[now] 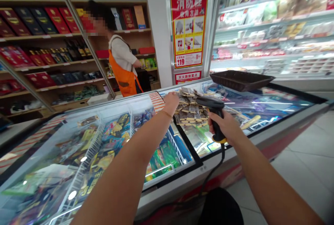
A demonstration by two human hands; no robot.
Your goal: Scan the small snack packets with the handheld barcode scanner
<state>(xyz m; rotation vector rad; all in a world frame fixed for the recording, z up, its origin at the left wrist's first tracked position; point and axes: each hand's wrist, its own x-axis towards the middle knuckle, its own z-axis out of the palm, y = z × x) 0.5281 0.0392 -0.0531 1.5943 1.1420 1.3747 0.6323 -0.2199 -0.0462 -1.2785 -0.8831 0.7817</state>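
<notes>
My right hand is wrapped round the grip of a black barcode scanner with a yellow-edged base. Its head points left over a pile of small flat grey-and-tan packets or tags, whose exact kind I cannot tell. The pile lies on the glass lid of a chest freezer. At the left edge of the pile is my left hand, fingers curled closed; whatever they may hold is hidden. A cable hangs from the scanner's base and runs down the freezer's front.
A dark brown plastic tray sits on the lid at the back right. Under the glass, wire baskets hold bagged goods. Beyond the freezer stands a person in an orange apron by shelves of boxes. A refrigerated display stands at right.
</notes>
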